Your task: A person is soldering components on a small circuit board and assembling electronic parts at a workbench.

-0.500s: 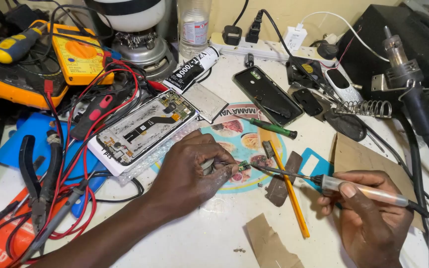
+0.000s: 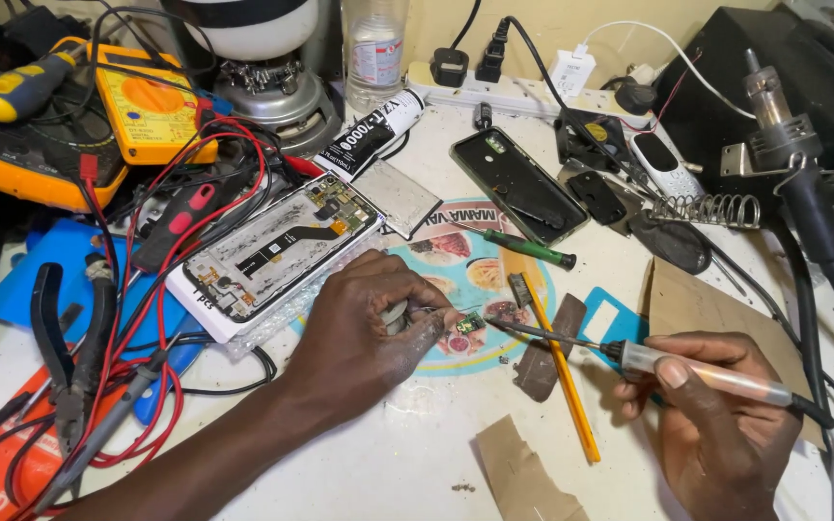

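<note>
Pinning a small green circuit board (image 2: 469,324) against the round printed mat (image 2: 456,262), left hand (image 2: 359,323) curled almost closed, fingertips (image 2: 433,323) pressing beside it for steadiness. Gripping a soldering iron (image 2: 668,369) pen-fashion, right hand (image 2: 721,425) closed around its handle, tip touching the board's edge. Lying beyond: opened phone (image 2: 272,249), green screwdriver (image 2: 525,246).

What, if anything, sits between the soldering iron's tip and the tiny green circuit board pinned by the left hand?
Nothing visible does. The slim clear-handled soldering iron in the right hand points its dark tip straight at the tiny green circuit board, which the left hand steadies. The yellow pencil lies under the shaft, not in front.
</note>
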